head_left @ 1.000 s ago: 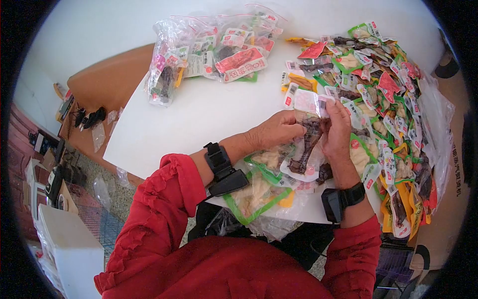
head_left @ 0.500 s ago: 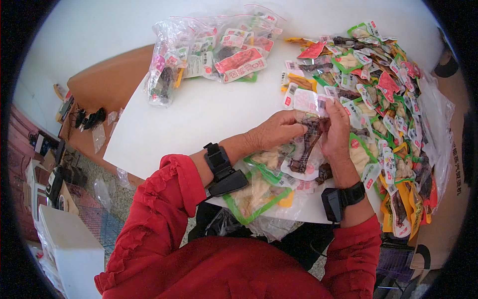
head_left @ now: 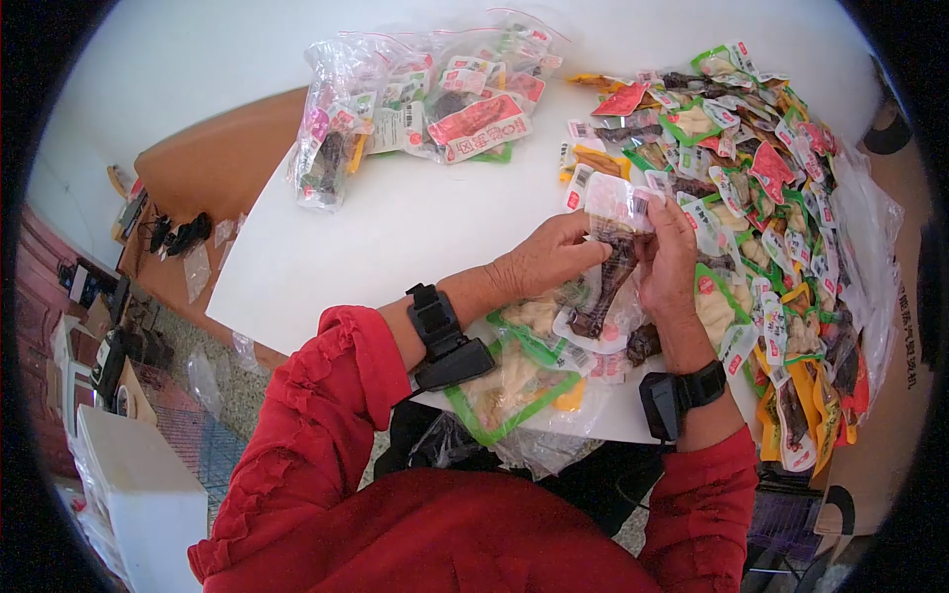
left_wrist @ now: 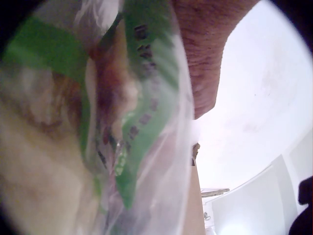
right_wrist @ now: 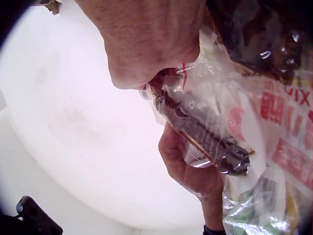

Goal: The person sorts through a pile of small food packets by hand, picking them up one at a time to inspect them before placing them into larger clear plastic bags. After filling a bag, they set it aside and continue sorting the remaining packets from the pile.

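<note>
Both hands hold a clear packet with a dark drumstick-shaped piece (head_left: 614,282) and a pale label at its top. My left hand (head_left: 552,259) grips its left side, thumb across the front; my right hand (head_left: 674,259) pinches its upper right edge. In the right wrist view, the packet (right_wrist: 208,134) hangs between my right hand (right_wrist: 146,41) and the fingers of my left hand (right_wrist: 190,169). Green-edged packets (head_left: 509,390) lie under and below the hands. One green-edged packet (left_wrist: 151,83) fills much of the left wrist view, beside my left hand (left_wrist: 203,54).
A large heap of mixed packets (head_left: 761,198) covers the right side of the white table (head_left: 287,262). Clear zip bags with packets inside (head_left: 430,104) stand at the back left. Crumpled clear plastic (head_left: 875,237) lies along the heap's right edge, beside a cardboard box (head_left: 895,425).
The lower end of the held packet has moved slightly up and to the left, and more of the dark packet beneath it shows. Both hands keep nearly the same place and hold.
</note>
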`<state>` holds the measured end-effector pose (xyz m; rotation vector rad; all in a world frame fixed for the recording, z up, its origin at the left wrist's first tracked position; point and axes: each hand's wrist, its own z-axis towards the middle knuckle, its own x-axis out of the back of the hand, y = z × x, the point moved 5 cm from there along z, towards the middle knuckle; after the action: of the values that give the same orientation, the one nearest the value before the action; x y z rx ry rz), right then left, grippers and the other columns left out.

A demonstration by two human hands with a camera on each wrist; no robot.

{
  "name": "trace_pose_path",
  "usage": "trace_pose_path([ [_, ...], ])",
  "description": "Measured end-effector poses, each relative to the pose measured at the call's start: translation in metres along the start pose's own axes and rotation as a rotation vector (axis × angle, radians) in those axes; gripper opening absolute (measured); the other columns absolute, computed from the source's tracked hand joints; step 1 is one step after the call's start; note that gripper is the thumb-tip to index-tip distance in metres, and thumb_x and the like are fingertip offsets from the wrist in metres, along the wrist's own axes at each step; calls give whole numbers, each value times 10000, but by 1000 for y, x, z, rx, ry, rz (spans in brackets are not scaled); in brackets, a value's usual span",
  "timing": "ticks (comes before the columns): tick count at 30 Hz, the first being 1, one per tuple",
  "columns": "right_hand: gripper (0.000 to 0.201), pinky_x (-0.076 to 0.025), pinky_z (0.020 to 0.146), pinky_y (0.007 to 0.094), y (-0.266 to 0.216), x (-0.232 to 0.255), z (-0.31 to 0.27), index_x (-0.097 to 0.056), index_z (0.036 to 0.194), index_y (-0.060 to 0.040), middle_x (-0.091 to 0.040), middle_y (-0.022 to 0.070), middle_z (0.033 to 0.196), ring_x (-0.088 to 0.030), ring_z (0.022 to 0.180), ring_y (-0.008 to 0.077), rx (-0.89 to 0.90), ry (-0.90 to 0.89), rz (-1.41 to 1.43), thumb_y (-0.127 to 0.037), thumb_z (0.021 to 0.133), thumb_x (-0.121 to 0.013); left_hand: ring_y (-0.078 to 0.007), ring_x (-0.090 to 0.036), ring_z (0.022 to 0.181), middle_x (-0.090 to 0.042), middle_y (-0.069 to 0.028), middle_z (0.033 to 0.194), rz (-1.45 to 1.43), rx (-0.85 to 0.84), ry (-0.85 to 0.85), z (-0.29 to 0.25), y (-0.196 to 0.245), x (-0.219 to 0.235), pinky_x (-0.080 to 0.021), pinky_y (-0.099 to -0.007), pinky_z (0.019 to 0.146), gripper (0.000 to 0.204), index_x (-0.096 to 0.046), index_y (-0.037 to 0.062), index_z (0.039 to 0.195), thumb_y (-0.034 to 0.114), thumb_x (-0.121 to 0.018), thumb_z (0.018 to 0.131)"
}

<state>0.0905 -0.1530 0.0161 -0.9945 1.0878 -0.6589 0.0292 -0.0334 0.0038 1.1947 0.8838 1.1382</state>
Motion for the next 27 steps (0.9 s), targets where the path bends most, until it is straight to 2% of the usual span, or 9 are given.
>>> trace_pose_path([
  [5, 163, -322, 455, 154, -1, -2, 0, -572, 916, -83, -559, -55, 740, -464, 572, 13, 0, -14, 9, -221, 853, -515, -120, -518, 938, -550, -53, 1044, -21, 64, 5, 0, -2, 0, -410, -284, 848, 311, -485, 1, 1126, 91, -441, 832],
  [7, 149, -299, 395, 177, -4, -5, -1, -549, 843, -91, -511, -43, 647, -414, 475, 36, 19, 35, 11, -239, 829, -544, -94, -527, 830, -567, -28, 940, -42, 36, 42, 0, -1, 1, -438, -257, 744, 288, -515, 12, 1087, 125, -467, 826],
  [8, 149, -299, 395, 177, -4, -5, -1, -549, 843, -91, -511, -43, 647, -414, 475, 36, 19, 35, 11, -239, 829, -544, -94, -527, 830, -567, -28, 940, -41, 36, 42, -1, 0, 1, -438, -257, 744, 288, -515, 12, 1087, 125, -467, 826],
  [10, 149, -290, 392, 179, -4, -5, -2, -546, 843, -88, -502, -45, 638, -406, 473, 35, 7, 38, 17, -237, 830, -544, -62, -490, 680, -551, 11, 802, -27, 167, 64, -3, 2, 3, -412, -212, 599, 264, -549, 27, 1031, 175, -497, 818],
  [11, 149, -290, 392, 179, -4, -5, -2, -546, 843, -88, -502, -45, 638, -406, 473, 35, 7, 38, 17, -237, 830, -544, -62, -490, 680, -551, 11, 802, -27, 167, 64, -3, 2, 3, -412, -212, 599, 264, -549, 27, 1031, 175, -497, 818],
  [13, 147, -285, 391, 181, -4, -5, -2, -543, 842, -87, -495, -45, 634, -401, 473, 35, 13, 22, 21, -233, 831, -545, -43, -430, 589, -514, 42, 716, -42, 162, 90, -3, 2, 4, -352, -183, 517, 254, -569, 37, 987, 212, -514, 811],
  [23, 150, -295, 397, 183, -2, -5, 0, -538, 850, -84, -510, -36, 665, -411, 487, 39, 2, 13, 19, -233, 830, -544, -37, -443, 603, -519, 40, 718, -81, 135, 60, -3, 1, 3, -358, -187, 510, 257, -573, 31, 988, 213, -504, 820],
  [27, 161, -297, 396, 180, 0, -2, 1, -538, 854, -82, -515, -36, 661, -414, 481, 37, 7, 1, 19, -241, 829, -544, -44, -414, 549, -483, 38, 663, -51, 115, 86, -3, 4, 3, -348, -202, 477, 248, -587, 25, 931, 229, -500, 821],
])
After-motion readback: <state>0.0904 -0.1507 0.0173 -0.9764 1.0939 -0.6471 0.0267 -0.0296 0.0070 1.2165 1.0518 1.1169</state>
